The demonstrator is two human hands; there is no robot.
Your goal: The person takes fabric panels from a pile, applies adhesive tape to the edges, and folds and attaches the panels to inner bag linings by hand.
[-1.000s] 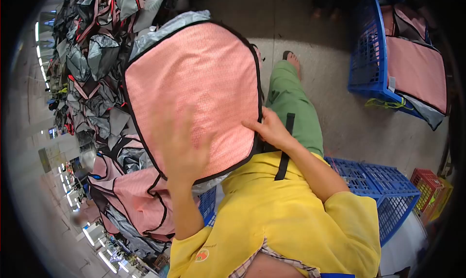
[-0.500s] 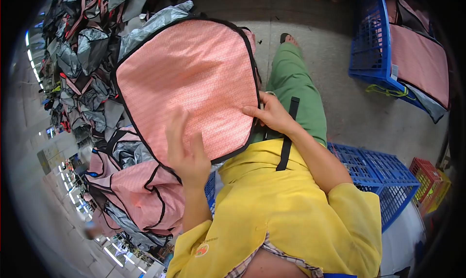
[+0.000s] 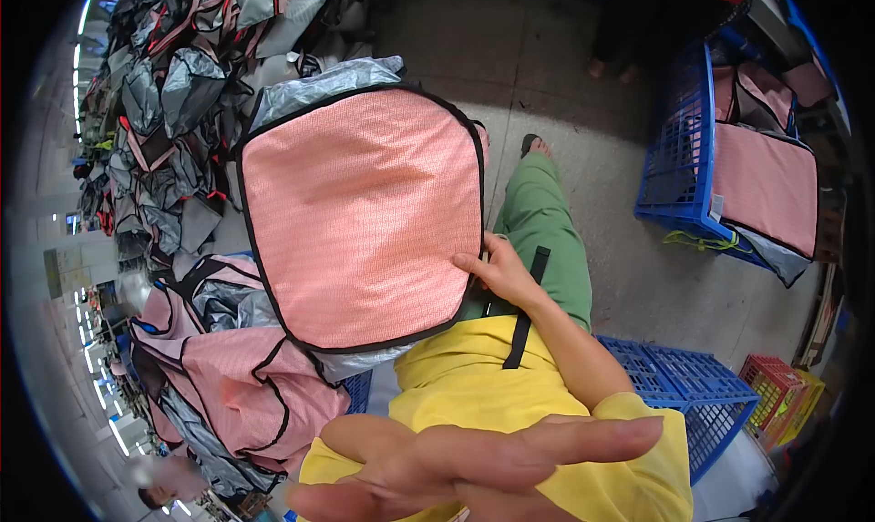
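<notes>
A pink panel [image 3: 365,212] with black edging and silver lining behind it lies in front of me, belonging to a bag-like piece. My right hand [image 3: 499,269] pinches its right edge, thumb on the pink face and the other fingers largely hidden behind. Close to the camera, at the bottom over the yellow shirt [image 3: 483,376], my left hand [image 3: 474,463] is raised with its fingers stretched out and nothing seen in it. A black strap [image 3: 527,308] hangs by my right forearm. Left of the shirt, more pink fabric [image 3: 241,385] lies crumpled.
A pile of grey, silver and black pieces [image 3: 173,112] stands at the upper left. Upper right, a blue crate [image 3: 676,148] holds pink pieces. Lower right are blue crates [image 3: 693,376] and a red basket [image 3: 770,381]. Another person's legs and feet [image 3: 612,66] show at the top.
My left hand has come off the pink panel and up towards the camera. My right hand keeps its hold on the edge. The view has shifted, so the panel appears lower.
</notes>
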